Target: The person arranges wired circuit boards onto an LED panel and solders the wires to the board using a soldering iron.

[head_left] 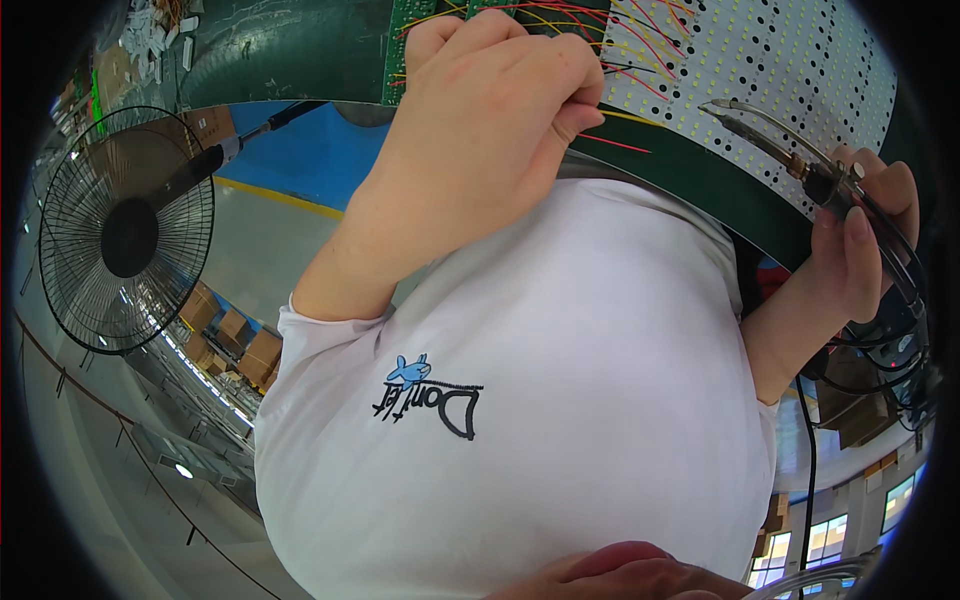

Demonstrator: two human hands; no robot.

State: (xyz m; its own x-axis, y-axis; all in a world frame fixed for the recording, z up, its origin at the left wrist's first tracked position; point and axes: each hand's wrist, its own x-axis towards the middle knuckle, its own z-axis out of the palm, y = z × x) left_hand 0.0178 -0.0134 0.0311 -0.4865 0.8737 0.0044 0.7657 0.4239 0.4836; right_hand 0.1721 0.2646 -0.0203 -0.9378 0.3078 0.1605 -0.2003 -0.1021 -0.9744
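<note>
Currently the left hand [490, 120] is curling shut, pinching thin red and yellow wires [620, 60] against the green circuit board [405, 40] beside the white LED panel [800, 70]. The right hand [860, 240] is closing in a pen grip around a soldering iron [790, 150], its tip hovering over the panel's near edge, not clearly touching. Judgement: many wires are already running across the panel, so wiring is looking partly done; how many joints are remaining cannot be told. Off to the panel's left a black floor fan [125, 230] is standing, cardboard boxes [235, 345] below it. The person's white shirt [520, 400] is filling the view below the panel, hiding the bench edge; black cables [885, 340] are trailing from the iron.
</note>
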